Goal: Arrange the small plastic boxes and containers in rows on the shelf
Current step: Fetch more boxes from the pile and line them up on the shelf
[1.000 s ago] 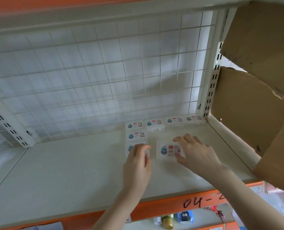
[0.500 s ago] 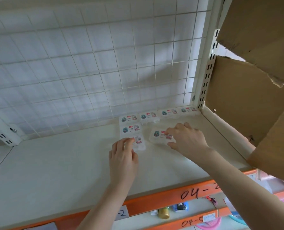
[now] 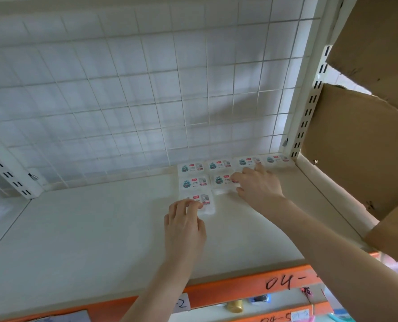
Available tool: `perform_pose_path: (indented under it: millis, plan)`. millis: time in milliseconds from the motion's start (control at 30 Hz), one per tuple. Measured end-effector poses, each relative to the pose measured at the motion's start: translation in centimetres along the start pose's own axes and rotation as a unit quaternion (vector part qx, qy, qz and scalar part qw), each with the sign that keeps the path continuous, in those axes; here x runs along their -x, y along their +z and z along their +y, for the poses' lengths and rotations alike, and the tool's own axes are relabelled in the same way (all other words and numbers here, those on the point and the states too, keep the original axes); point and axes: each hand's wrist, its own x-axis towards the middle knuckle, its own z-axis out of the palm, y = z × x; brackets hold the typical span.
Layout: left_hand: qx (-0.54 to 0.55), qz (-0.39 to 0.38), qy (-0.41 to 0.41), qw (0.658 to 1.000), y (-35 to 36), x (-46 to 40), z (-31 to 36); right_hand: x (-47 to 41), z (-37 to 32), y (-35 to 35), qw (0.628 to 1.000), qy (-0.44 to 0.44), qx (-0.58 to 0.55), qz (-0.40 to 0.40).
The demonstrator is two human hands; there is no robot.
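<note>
The small clear plastic labelled box [image 3: 223,183] lies at nine o'clock under the right hand [image 3: 258,185], whose fingers press it; the left hand [image 3: 185,223] touches the front box [image 3: 203,203] at twelve o'clock.

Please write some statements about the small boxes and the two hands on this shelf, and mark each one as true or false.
1. Four boxes stand in the back row along the wire grid. True.
2. The left hand lifts a box high above the shelf. False: its fingers rest on the front box, which lies on the shelf.
3. The right hand touches the second-row box. True.
4. The boxes sit at the left end of the shelf. False: they are gathered toward the right rear corner.
5. Cardboard stands to the right of the shelf. True.
</note>
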Motion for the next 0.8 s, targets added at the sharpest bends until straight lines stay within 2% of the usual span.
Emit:
perform_pose_path:
  millis: [400, 467, 533, 600, 667, 733, 800]
  plan:
    - [-0.001, 0.005, 0.011, 1.0, 0.2, 0.1, 0.0, -0.3, -0.1, 0.0, 1.0, 0.006, -0.004, 0.016]
    - [0.0, 0.008, 0.012, 1.0, 0.0, 0.1, 0.1, 0.2, -0.1, -0.3, 0.999, 0.006, -0.011, 0.036]
    - [0.015, 0.018, 0.022, 0.999, -0.2, 0.0, 0.3, 0.9, -0.1, -0.6, 0.991, 0.004, -0.095, 0.091]
    - [0.062, 0.027, 0.055, 0.996, -0.6, 0.1, 0.8, 1.7, -0.3, -1.5, 0.952, 0.001, -0.279, 0.129]
    - [0.155, -0.015, 0.059, 0.986, -1.4, 0.0, 1.8, 2.7, -0.7, -2.8, 0.882, 0.005, -0.46, 0.101]
    - [0.275, -0.109, 0.011, 0.955, -2.2, 0.0, 3.1, 3.6, -1.3, -3.6, 0.815, 0.021, -0.577, 0.049]
    - [0.349, -0.14, -0.046, 0.926, -2.3, -0.4, 3.8, 4.3, -1.5, -3.4, 0.744, 0.041, -0.667, 0.007]
